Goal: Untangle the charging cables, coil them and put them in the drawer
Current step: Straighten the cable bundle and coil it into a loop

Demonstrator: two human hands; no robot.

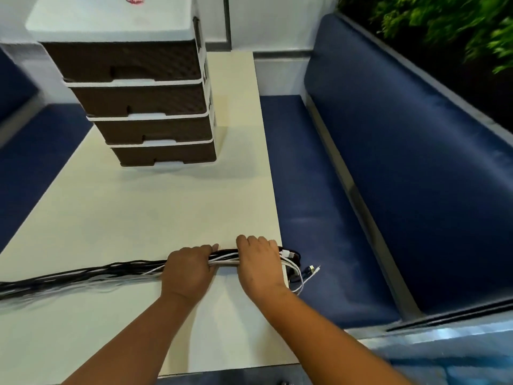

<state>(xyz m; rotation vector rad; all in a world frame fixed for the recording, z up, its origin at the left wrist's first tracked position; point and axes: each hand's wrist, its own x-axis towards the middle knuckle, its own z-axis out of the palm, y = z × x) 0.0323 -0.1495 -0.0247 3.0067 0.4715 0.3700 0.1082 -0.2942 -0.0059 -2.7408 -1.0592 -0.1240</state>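
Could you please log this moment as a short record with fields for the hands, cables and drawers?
left hand: grips the cables
right hand: grips the same bundle, beside the left
cables: black and white, stretched along the table to the left, plug ends hanging over its right edge
drawers: four, all closed, at the table's far end
bench: blue, right of the table

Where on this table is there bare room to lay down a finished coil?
Bare table lies between the drawer unit and the cable bundle, and nearer, below the hands. Crowded at the right edge, where the left hand and right hand grip the bundle.
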